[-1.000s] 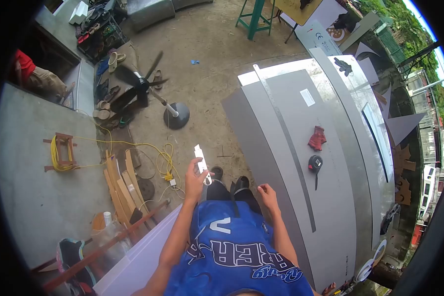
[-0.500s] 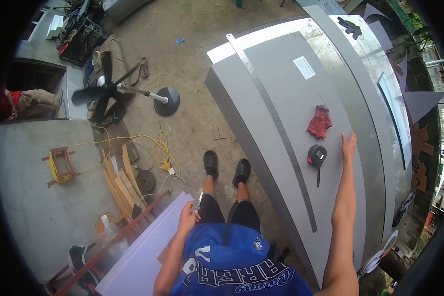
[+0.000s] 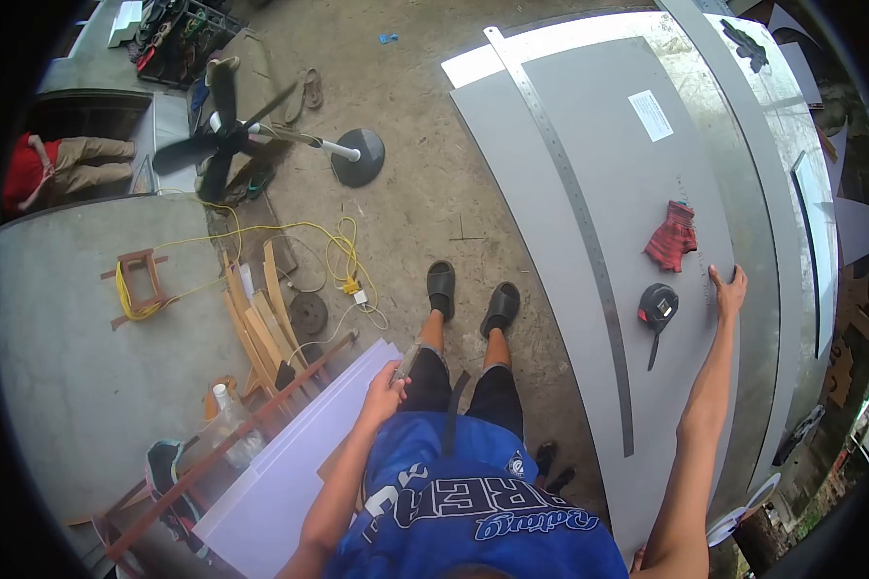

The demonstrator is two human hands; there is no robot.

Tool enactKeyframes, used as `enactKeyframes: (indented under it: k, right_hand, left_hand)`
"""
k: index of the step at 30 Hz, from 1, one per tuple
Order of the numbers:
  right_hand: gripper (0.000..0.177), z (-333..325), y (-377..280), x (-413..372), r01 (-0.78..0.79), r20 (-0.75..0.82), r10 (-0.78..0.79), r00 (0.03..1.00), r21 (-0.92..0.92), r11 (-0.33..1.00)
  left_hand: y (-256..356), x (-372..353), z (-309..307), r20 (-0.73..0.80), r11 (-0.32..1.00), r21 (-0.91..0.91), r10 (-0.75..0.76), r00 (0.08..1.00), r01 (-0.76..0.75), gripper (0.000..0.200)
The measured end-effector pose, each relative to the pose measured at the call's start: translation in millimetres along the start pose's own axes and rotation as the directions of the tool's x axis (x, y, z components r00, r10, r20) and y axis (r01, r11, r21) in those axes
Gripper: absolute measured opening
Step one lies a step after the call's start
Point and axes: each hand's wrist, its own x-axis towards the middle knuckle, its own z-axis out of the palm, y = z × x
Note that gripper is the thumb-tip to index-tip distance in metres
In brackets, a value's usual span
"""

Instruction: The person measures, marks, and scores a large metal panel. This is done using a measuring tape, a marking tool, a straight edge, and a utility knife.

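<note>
My left hand (image 3: 384, 394) hangs by my hip, closed around a small white utility knife (image 3: 405, 366). My right hand (image 3: 727, 290) reaches out flat onto the far edge of a large grey sheet (image 3: 589, 135) that lies on the worktable. Just left of that hand lie a black tape measure (image 3: 658, 308) and a red work glove (image 3: 672, 235). A long steel ruler (image 3: 574, 207) runs down the length of the sheet.
A standing fan (image 3: 237, 135) with a round base (image 3: 357, 157) is on the dirt floor, near yellow cable (image 3: 304, 232) and wood offcuts (image 3: 256, 323). Pale boards (image 3: 290, 473) lean by my left leg. A person (image 3: 63, 164) lies at the far left.
My right hand went from the sheet's near edge out across it to the far edge beside the tape measure. My left hand lowered the knife to my hip. The view shifted.
</note>
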Motion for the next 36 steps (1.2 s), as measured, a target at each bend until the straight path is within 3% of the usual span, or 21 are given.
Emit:
enactKeyframes:
  k: [7, 10, 13, 14, 16, 18, 20, 24, 27, 31, 36]
  right_hand:
    - [0.096, -2, -7, -5, 0.004, 0.013, -0.003, 1.000, -0.030, 1.000]
    - [0.098, 6, 0, -5, 0.028, -0.005, -0.028, 1.000, -0.041, 0.999]
    - [0.087, 13, -5, -6, -0.038, 0.007, 0.038, 0.999, -0.013, 0.999]
    - [0.082, 17, -9, -8, -0.027, -0.054, 0.029, 0.998, 0.028, 0.999]
    - [0.071, 16, -67, -33, 0.004, -0.175, 0.014, 0.984, 0.106, 0.994]
    - [0.057, -5, -189, -85, 0.136, -0.197, -0.092, 0.976, 0.221, 0.966]
    - [0.053, -3, -275, -129, 0.362, -0.147, -0.333, 0.931, 0.288, 0.886]
    - [0.054, 34, -385, -149, 0.601, -0.106, -0.600, 0.793, 0.306, 0.739]
    - [0.057, 60, -433, -124, 0.578, -0.052, -0.579, 0.814, 0.173, 0.798]
    - [0.060, 88, -442, -100, 0.524, -0.027, -0.524, 0.851, -0.006, 0.851]
    - [0.059, 81, -449, -100, 0.486, 0.008, -0.486, 0.874, -0.009, 0.874]
  left_hand:
    - [5, 3, 16, 0.060, 0.999, 0.021, -0.029, 0.998, 0.028, 0.042]
    - [2, 8, 25, 0.033, 0.999, -0.050, 0.006, 0.999, -0.005, 0.039]
    - [19, 7, 30, 0.017, 0.990, -0.124, -0.060, 0.998, 0.062, 0.039]
    - [21, 10, 31, 0.020, 0.988, -0.140, -0.065, 0.998, 0.067, 0.038]
    - [24, 18, 37, 0.029, 0.981, -0.174, -0.076, 0.997, 0.079, 0.037]
    - [27, 25, 45, 0.020, 0.982, -0.177, -0.068, 0.997, 0.071, 0.036]
    - [32, 34, 54, 0.002, 0.983, -0.179, -0.050, 0.999, 0.050, 0.035]
    - [78, 57, 68, -0.062, 0.989, -0.140, 0.028, 0.998, -0.036, 0.035]
    - [126, 86, 70, -0.114, 0.974, -0.149, 0.156, 0.981, -0.172, 0.039]
    - [205, 132, 58, -0.194, 0.928, -0.226, 0.256, 0.947, -0.297, 0.047]
    - [300, 193, 29, -0.315, 0.871, -0.016, 0.462, 0.829, -0.491, 0.051]
